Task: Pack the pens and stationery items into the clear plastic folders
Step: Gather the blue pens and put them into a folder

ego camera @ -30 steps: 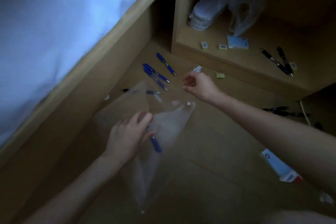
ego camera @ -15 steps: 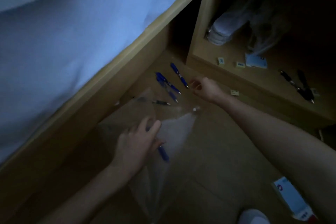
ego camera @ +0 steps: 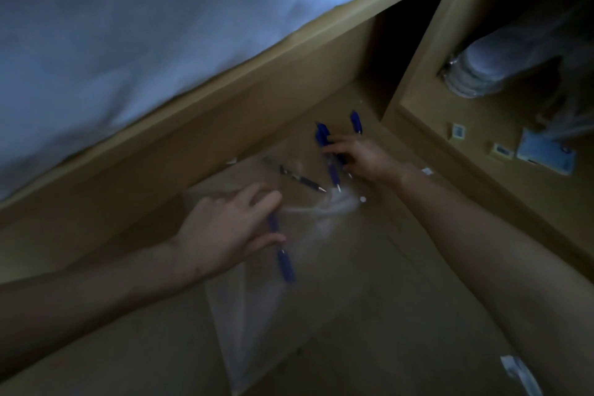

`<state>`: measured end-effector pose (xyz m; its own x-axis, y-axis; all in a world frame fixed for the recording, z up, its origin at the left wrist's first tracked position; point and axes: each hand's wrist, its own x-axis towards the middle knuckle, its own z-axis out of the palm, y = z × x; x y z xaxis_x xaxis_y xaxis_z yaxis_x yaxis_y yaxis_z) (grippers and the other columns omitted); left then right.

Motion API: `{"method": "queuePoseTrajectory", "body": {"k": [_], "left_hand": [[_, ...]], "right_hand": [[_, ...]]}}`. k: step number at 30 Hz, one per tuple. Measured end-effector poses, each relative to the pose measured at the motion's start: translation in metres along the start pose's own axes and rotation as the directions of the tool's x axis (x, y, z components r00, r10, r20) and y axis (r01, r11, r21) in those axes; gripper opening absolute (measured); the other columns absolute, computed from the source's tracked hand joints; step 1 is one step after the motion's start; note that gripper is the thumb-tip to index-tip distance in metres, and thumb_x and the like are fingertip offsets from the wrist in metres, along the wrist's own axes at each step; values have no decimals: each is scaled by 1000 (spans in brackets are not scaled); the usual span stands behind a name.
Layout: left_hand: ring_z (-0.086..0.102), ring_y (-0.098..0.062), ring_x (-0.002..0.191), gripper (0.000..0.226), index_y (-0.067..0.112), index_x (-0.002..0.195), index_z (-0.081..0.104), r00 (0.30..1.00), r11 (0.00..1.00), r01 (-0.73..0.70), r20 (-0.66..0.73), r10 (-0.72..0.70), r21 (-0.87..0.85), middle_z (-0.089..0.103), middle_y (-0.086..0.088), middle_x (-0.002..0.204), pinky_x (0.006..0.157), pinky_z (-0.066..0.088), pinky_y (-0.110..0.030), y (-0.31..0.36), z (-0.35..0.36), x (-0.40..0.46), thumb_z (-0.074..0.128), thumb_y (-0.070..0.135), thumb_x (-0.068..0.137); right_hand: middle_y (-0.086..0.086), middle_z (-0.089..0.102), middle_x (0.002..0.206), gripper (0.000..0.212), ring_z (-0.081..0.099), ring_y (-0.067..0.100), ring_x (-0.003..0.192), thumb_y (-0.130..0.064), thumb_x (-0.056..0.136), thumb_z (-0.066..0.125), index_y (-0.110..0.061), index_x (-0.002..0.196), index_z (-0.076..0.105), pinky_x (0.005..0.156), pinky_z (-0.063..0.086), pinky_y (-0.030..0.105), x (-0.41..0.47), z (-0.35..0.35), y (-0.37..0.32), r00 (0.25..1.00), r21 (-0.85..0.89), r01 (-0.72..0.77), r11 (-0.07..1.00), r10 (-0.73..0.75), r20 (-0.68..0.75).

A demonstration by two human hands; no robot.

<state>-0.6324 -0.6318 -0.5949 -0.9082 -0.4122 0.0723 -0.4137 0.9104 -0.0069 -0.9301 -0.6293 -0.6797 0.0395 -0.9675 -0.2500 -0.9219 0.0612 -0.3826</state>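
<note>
The clear plastic folder [ego camera: 257, 299] lies under the left hand [ego camera: 231, 228], which pinches its limp, slippery mouth; it looks light and floppy, best held by that edge. Just beyond, the right hand [ego camera: 360, 157] curls around blue pens [ego camera: 332, 170], light and rigid

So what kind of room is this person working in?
Probably a bedroom: a bed with a pale sheet in a wooden frame, a low open cabinet beside it, and a wooden floor.

Both arms bare right up to the frame edge, no sleeves showing; left hand [ego camera: 225, 228] and right hand [ego camera: 363, 157] ungloved (too dim to spot rings).
</note>
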Motion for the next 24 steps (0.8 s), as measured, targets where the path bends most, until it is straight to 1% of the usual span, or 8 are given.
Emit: {"method": "queuePoseTrajectory", "body": {"k": [5,10,13,16,19,21,23,24], "left_hand": [[68,-24,60,41,24,95,43,994,993,-102,31,104,-61,65,-4,110,34,47,-30,-8,-2,-12,34,62,84],[67,-22,60,39,24,92,41,990,988,-139,11,140,-63,64,-3,112,34,46,-28,-9,-1,-19,35,62,84],[65,-22,55,40,24,92,42,991,990,-131,-2,131,-44,63,-2,109,32,44,-28,-6,1,-17,33,62,85],[65,-24,56,39,25,92,40,992,991,-126,-18,125,-53,63,-2,110,33,45,-29,-7,3,-17,33,63,84],[65,-26,58,40,26,93,40,993,990,-120,-22,119,-76,62,-3,112,34,46,-31,-9,2,-17,33,64,84],[64,-25,56,41,25,93,40,993,991,-115,-29,114,-61,63,-2,109,33,42,-28,-10,1,-16,32,65,84],[63,-23,53,42,25,93,40,992,991,-121,-41,119,-52,63,-2,103,33,40,-26,-10,1,-13,33,65,84],[62,-22,52,41,24,93,41,991,991,-123,-50,121,-47,63,-2,100,34,39,-26,-9,1,-10,34,64,84]], "right_hand": [[2,28,155,45,21,20,143,-3,90,56,-23,130,57,114,22,44,16,10,-2,982,-222,166,961,-141,125],[3,35,152,33,24,20,142,-6,89,57,-17,119,65,110,27,46,17,14,-4,987,-218,158,963,-150,53],[4,38,149,28,27,19,141,-8,89,58,-16,114,67,111,26,43,16,18,-3,987,-197,159,967,-157,26],[6,43,146,20,32,22,139,-10,87,62,-15,106,69,112,26,41,12,21,-1,988,-62,118,991,-124,-88],[8,52,136,21,43,22,131,-7,85,65,-13,105,68,112,30,38,2,18,-2,960,216,44,975,19,-278],[4,59,126,24,52,17,120,-6,86,64,-12,109,67,104,39,29,-8,11,-7,912,429,-11,903,186,-367],[0,61,113,26,56,8,104,-8,89,62,-10,114,63,87,44,11,-19,2,-12,830,601,-37,799,359,-427],[-2,60,107,27,56,5,97,-8,89,62,-9,116,62,81,45,8,-25,-2,-13,788,656,-31,754,422,-448]]}}
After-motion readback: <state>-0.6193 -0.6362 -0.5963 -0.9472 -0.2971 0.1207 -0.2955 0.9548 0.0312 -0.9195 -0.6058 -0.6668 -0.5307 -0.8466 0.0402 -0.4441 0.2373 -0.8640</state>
